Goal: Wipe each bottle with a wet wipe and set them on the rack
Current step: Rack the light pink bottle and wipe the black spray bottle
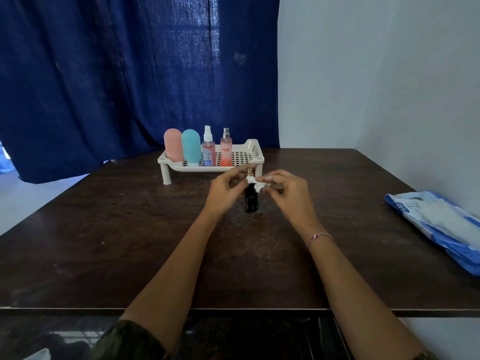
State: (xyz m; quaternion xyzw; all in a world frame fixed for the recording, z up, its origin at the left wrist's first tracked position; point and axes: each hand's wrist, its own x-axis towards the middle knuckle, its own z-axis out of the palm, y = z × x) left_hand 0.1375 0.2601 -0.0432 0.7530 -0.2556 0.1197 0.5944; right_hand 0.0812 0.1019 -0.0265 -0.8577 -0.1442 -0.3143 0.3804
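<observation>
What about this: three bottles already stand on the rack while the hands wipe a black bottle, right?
Not quite. The head view shows four bottles on the rack, not three: a pink bottle, a teal bottle, a white-topped spray bottle and a silver-topped spray bottle. The left hand and right hand do wipe a black bottle with a wipe.

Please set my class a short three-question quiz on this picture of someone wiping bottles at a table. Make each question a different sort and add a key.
1. Count: how many bottles stand on the rack?
2. Multiple choice: which hand holds the wipe against the black bottle? A left, B right, C neither.
3. True or false: the black bottle already stands on the rack.

Key
1. Four.
2. B, the right hand.
3. False. It stands on the table, in front of the rack.
</observation>
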